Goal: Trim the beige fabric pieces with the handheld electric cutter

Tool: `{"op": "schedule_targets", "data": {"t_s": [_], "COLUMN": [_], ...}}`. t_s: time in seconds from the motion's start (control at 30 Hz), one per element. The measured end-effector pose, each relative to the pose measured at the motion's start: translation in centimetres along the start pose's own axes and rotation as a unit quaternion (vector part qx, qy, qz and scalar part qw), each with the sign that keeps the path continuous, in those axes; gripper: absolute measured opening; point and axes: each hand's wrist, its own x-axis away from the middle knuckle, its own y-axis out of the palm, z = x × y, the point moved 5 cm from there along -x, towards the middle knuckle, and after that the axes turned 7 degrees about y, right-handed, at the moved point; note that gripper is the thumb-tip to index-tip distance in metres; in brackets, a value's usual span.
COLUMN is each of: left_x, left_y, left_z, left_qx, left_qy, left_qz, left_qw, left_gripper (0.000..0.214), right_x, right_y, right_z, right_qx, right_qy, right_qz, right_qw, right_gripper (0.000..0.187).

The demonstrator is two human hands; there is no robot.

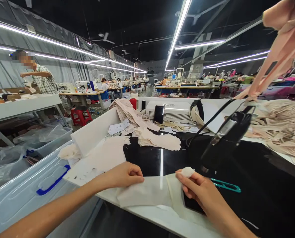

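My left hand (124, 175) rests with curled fingers on the left part of a pale fabric piece (147, 193) lying on the glossy black table (261, 185), pinching its top edge. At the fabric's right end, my right hand (199, 190) is closed on it, and a small white wad (187, 171) shows at the fingertips. Teal thread snips (226, 186) lie just right of that hand.
More beige fabric pieces (157, 138) and paper slips lie farther back, with a white machine (172, 111) behind. A black lamp arm (226, 132) stands at right beside a fabric heap (281, 129). Clear bins (25, 201) sit at left. Another person (38, 77) stands far left.
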Motion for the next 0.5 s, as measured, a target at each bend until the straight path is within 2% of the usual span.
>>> {"op": "schedule_targets", "data": {"t_s": [0.13, 0.23, 0.33, 0.4, 0.5], "left_x": [-1.3, -2.2, -3.1, -3.6, -4.1], "left_y": [-2.0, -2.8, -2.6, -1.5, 1.5], "left_z": [-0.7, -0.6, 0.0, 0.6, 1.9], "left_qx": [-0.146, -0.215, -0.273, -0.295, -0.306], "left_qy": [0.0, 0.007, 0.033, 0.081, 0.245], "left_qz": [0.069, 0.119, 0.151, 0.146, 0.111], "left_qw": [0.987, 0.969, 0.949, 0.941, 0.913], "left_gripper": [0.027, 0.02, 0.022, 0.027, 0.029], "right_x": [-2.5, -4.5, -5.9, -6.5, -7.0], "right_y": [1.1, 1.7, 1.9, 1.9, 1.9], "right_z": [-1.7, -2.2, -2.5, -2.7, -2.9], "right_qx": [0.07, 0.087, 0.103, 0.115, 0.137], "right_qy": [-0.061, -0.064, -0.062, -0.062, -0.064], "right_qz": [0.019, 0.006, 0.006, 0.012, 0.022], "right_qw": [0.996, 0.994, 0.993, 0.991, 0.988], "right_gripper": [0.053, 0.049, 0.047, 0.043, 0.036]}}
